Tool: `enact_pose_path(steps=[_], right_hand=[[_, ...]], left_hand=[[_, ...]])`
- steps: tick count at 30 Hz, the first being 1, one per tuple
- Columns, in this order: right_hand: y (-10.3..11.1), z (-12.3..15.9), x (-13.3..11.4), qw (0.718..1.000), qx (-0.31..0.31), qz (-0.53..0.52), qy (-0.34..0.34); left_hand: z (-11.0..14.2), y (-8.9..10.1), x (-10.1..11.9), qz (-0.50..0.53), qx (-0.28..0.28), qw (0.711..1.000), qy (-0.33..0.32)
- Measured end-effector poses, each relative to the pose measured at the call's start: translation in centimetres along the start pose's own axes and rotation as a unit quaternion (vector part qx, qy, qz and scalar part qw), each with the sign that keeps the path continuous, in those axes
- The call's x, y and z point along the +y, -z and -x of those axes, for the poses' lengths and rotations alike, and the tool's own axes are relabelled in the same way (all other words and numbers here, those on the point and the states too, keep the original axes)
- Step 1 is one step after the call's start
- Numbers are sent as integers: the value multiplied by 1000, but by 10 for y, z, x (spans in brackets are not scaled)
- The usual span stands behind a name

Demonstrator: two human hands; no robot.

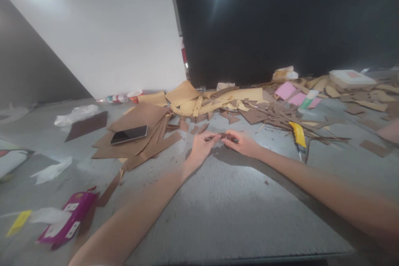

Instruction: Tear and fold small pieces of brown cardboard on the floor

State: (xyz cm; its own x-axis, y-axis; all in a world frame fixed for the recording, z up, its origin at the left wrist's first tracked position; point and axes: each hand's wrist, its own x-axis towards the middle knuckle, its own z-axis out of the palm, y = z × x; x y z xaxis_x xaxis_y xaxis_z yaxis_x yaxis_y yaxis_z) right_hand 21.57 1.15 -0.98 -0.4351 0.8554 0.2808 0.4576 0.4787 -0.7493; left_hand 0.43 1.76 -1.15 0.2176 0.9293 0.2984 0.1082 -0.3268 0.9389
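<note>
Near the middle of the grey tabletop (pixel 218 208), my left hand (pixel 202 145) and my right hand (pixel 240 142) meet, fingertips almost touching. Both pinch a small brown strip (pixel 222 135), mostly hidden by the fingers; its material is too small to make out. Just beyond the hands lie brown cut scraps (pixel 199 128). To the right of my right hand rests a yellow utility knife (pixel 298 136), its blade end pointing toward me. A stack of brown sheets (pixel 140 116) lies left of my left hand, with a black phone (pixel 129 134) on top.
A purple tissue pack (pixel 70 218) lies at the front left, near crumpled white tissue (pixel 52 169). Tan and brown offcuts (pixel 274 113) heap along the back. A paper cup (pixel 135 96) and plastic bottle (pixel 116 98) stand and lie before the white board (pixel 118 37). A white box (pixel 352 78) sits back right.
</note>
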Motion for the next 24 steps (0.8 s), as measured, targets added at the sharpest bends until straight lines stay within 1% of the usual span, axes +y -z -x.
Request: enact_pose_path(steps=[7, 15, 19, 24], right_hand=[[2, 0, -6, 999, -3, -25, -21], [0, -1, -3, 998, -2, -52, -17], [0, -1, -1, 997, -9, -78, -21], [4, -1, -8, 996, -23, -83, -39]], left_hand=[[0, -1, -3, 2, -9, 1000, -1], [1, 0, -1, -26, 4, 1000, 3], [2, -1, -1, -29, 8, 1000, 1], [2, -1, 1, -31, -2, 1000, 2]])
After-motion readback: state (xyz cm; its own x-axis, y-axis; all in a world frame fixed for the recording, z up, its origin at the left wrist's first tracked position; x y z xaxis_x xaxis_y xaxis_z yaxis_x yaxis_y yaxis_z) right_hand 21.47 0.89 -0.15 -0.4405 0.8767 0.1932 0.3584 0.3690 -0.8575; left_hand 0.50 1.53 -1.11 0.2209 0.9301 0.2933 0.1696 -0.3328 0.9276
